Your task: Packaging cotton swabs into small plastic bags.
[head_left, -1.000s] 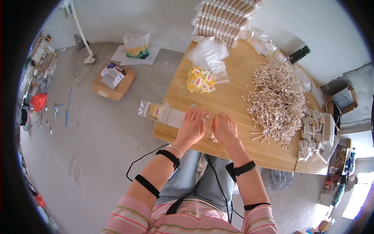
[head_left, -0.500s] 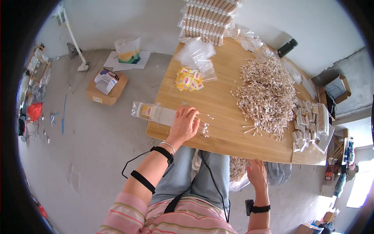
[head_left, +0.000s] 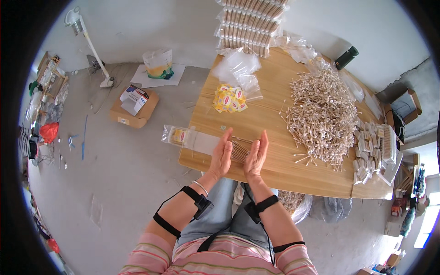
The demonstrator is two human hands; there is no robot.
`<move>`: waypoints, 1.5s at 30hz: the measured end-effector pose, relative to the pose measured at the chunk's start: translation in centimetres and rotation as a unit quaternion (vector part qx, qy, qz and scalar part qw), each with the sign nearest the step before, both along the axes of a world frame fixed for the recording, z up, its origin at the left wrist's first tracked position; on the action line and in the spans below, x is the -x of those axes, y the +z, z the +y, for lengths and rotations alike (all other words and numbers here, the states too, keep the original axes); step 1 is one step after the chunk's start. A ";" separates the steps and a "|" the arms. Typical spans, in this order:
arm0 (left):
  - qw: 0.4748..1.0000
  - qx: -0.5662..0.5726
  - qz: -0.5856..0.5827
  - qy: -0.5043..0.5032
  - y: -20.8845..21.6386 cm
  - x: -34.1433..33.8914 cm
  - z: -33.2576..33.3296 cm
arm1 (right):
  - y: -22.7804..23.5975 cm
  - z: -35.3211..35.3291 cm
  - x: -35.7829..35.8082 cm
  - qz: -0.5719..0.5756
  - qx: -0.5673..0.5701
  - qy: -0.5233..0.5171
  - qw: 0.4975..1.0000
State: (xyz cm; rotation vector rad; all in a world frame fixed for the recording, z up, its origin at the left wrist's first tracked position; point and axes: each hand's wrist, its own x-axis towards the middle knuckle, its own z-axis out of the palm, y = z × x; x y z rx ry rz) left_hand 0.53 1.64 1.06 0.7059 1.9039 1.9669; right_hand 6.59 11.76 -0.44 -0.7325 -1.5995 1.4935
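A small bundle of cotton swabs (head_left: 240, 150) lies near the table's front edge, between my two upright palms. My left hand (head_left: 221, 156) stands at the bundle's left end, fingers straight. At its right end my right hand (head_left: 255, 156) is held the same way, thumb up. Whether the palms touch the tips is hard to make out. Left of my left hand lies a clear plastic bag (head_left: 205, 143), reaching past the table's left edge. Its far end holds swabs and a yellow-and-white card (head_left: 178, 135).
A large heap of loose swabs (head_left: 321, 123) covers the table's right side, beside small filled packs (head_left: 366, 149). Yellow cards (head_left: 229, 98) and empty clear bags (head_left: 238, 68) lie farther back. Bundled swab packs (head_left: 250, 27) are stacked at the back; a dark bottle (head_left: 346, 57) lies right.
My right hand has come up from below the table edge to the bundle's right end. My left hand has turned from lying over the swabs to standing at their left end.
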 end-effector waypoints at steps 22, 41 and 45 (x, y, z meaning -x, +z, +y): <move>0.996 -0.059 -0.064 -0.009 0.5 2.5 1.0 | 1.3 2.7 -2.0 -0.136 -0.181 0.130 0.965; 0.987 -0.108 -0.112 -0.041 -0.8 2.6 0.1 | 1.8 0.0 0.9 -0.048 -0.059 0.124 0.989; 0.983 -0.132 -0.125 -0.015 -0.3 3.0 -0.4 | 1.9 2.0 1.0 -0.138 -0.298 0.131 0.935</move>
